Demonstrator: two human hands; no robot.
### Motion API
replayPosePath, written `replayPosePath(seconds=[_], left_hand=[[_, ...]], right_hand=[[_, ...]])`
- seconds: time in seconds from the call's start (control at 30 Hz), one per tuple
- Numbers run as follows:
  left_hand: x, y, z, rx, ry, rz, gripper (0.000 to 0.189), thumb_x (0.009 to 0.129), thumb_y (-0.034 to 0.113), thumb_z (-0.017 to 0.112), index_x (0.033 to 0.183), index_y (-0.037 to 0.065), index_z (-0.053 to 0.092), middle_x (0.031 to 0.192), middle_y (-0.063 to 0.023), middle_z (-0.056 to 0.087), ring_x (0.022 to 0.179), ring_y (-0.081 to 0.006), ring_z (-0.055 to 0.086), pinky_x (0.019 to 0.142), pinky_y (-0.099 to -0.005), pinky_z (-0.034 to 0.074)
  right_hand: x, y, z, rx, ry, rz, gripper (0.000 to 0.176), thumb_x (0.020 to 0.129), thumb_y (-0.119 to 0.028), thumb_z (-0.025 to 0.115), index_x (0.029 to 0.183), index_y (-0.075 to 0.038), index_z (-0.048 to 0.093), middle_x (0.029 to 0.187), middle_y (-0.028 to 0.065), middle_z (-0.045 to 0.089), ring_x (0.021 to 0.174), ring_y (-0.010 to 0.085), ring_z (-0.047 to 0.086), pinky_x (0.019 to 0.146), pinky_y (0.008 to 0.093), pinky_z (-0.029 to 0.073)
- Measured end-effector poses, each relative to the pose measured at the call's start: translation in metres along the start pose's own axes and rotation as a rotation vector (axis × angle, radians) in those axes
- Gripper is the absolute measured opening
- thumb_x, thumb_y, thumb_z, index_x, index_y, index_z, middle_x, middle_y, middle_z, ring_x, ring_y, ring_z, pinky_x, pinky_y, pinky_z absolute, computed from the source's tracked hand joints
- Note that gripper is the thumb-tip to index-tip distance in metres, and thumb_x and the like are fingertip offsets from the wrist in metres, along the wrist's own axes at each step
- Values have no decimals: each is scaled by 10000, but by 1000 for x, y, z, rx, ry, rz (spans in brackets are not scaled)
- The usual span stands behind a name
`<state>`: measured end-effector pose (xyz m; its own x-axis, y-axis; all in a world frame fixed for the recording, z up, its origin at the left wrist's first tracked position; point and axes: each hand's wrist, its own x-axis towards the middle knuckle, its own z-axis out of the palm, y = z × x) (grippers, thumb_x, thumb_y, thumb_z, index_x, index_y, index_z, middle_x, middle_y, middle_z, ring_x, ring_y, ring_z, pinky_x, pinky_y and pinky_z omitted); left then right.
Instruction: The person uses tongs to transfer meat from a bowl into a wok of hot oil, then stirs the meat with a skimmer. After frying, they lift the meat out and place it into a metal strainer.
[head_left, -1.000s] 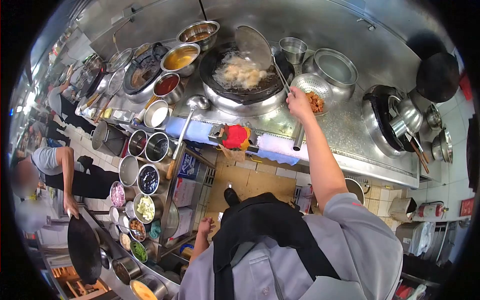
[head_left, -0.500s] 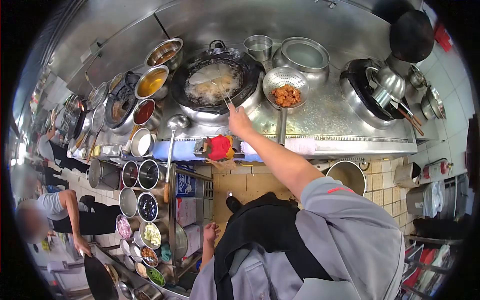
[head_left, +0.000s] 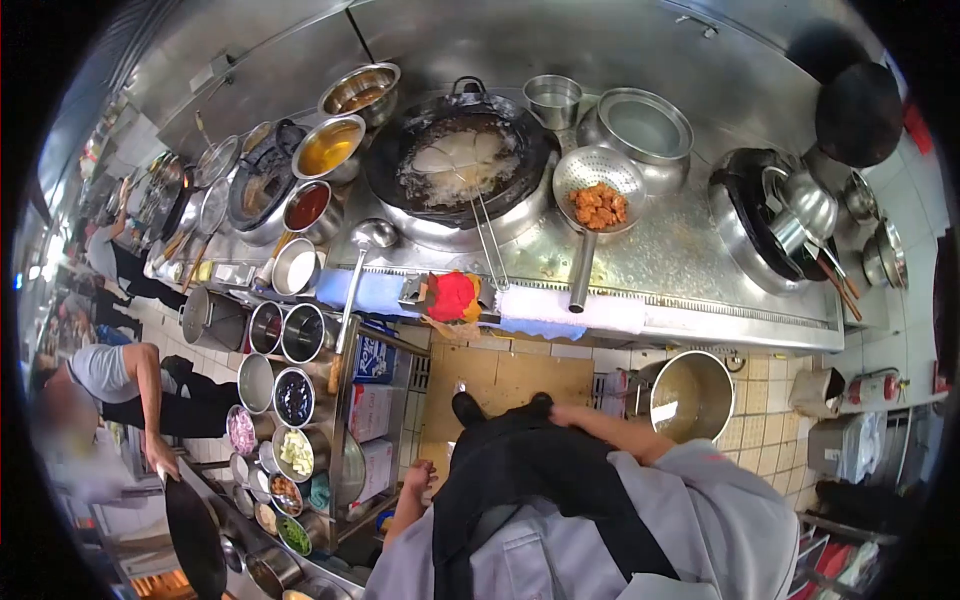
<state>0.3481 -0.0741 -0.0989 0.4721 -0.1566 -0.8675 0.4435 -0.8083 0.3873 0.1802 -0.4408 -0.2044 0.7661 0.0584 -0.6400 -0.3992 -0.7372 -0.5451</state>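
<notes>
My right hand (head_left: 572, 418) is down at the front of my black apron (head_left: 500, 470), its fingers hard to make out against the cloth. Low at my left side, my left hand (head_left: 418, 480) has its fingers curled in, and nothing shows in it. A wire skimmer (head_left: 484, 215) lies in the bubbling oil of the black wok (head_left: 385, 165), its long handle leaning toward the counter's front edge. Right of the wok, a perforated strainer ladle (head_left: 585, 265) holds browned fried pieces (head_left: 600, 205). Neither hand touches these tools.
Bowls of yellow oil (head_left: 328, 150) and red sauce (head_left: 307, 205) stand left of the wok. A ladle (head_left: 372, 234) lies near them. A large pot (head_left: 722, 400) is on the right, below the counter. At far left, another person's hand (head_left: 160, 455) grips a dark pan (head_left: 195, 540).
My right hand has let go of the skimmer and drawn back from the wok to my apron. The skimmer's handle now rests toward the counter edge. My left hand stays low.
</notes>
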Motion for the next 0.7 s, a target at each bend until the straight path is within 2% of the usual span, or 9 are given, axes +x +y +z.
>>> replayPosePath(seconds=[0.07, 0.13, 0.2, 0.3, 0.37, 0.53, 0.6, 0.67, 0.7], left_hand=[[31, -7, -5, -166, -66, 4, 260, 850, 308, 453, 1000, 99, 486, 846, -25, 570, 650, -144, 555, 537, -300, 406], [30, 20, -5, -109, -20, 28, 272, 849, 302, 469, 1008, 84, 500, 863, -34, 582, 632, -130, 558, 519, -286, 404], [21, 54, 0, -13, 11, 121, 300, 843, 302, 495, 1033, 69, 505, 886, -46, 590, 667, -130, 570, 497, -251, 393], [38, 75, 9, 18, -47, 183, 302, 843, 257, 515, 1031, 21, 499, 879, -66, 588, 718, -150, 580, 521, -250, 441], [32, 92, 22, 20, -43, 220, 293, 846, 234, 513, 1018, -2, 501, 877, -78, 587, 745, -160, 579, 561, -257, 464], [22, 106, 51, -1, -97, 234, 262, 847, 173, 516, 989, -47, 508, 875, -106, 583, 803, -184, 572, 678, -293, 506], [19, 104, 57, 78, -82, 261, 256, 852, 195, 509, 983, -24, 524, 869, -98, 581, 783, -160, 569, 628, -264, 489], [16, 110, 56, 44, -96, 232, 258, 850, 224, 511, 977, 0, 532, 865, -87, 580, 768, -146, 565, 604, -243, 469], [16, 115, 54, 9, -108, 203, 261, 848, 253, 513, 971, 24, 540, 861, -75, 580, 753, -133, 561, 579, -221, 448]], right_hand=[[-61, -5, -21, 81, 121, 272, 353, 762, -292, 466, 914, -9, 612, 920, 210, 594, 836, 356, 573, 748, 426, 435], [-60, 45, -10, -73, -39, 198, 356, 754, -316, 472, 876, -17, 624, 876, 201, 604, 817, 344, 580, 728, 418, 446], [-64, 87, 4, -43, 111, 233, 307, 730, -286, 500, 811, -19, 630, 816, 183, 613, 774, 326, 591, 666, 404, 462], [-81, 101, -16, -45, 1, 115, 226, 700, -211, 514, 769, -28, 628, 762, 163, 616, 712, 286, 602, 600, 388, 469], [-68, 116, -8, 280, -47, 550, 186, 681, -157, 500, 753, -44, 629, 736, 142, 618, 640, 256, 599, 527, 381, 464], [-86, 57, -33, 427, 162, 374, 200, 725, -161, 479, 831, -59, 614, 685, 101, 606, 566, 179, 574, 456, 322, 448], [-92, 36, -42, 620, 83, 391, 219, 777, -181, 472, 914, -57, 590, 716, 66, 594, 606, 157, 575, 510, 306, 461], [-78, 22, -34, 993, 141, 282, 231, 839, -246, 437, 877, -66, 576, 770, 59, 603, 632, 177, 577, 516, 306, 448], [-79, 9, -45, 1219, 125, 214, 214, 849, -238, 430, 930, -85, 557, 827, 44, 592, 704, 172, 571, 572, 307, 448]])
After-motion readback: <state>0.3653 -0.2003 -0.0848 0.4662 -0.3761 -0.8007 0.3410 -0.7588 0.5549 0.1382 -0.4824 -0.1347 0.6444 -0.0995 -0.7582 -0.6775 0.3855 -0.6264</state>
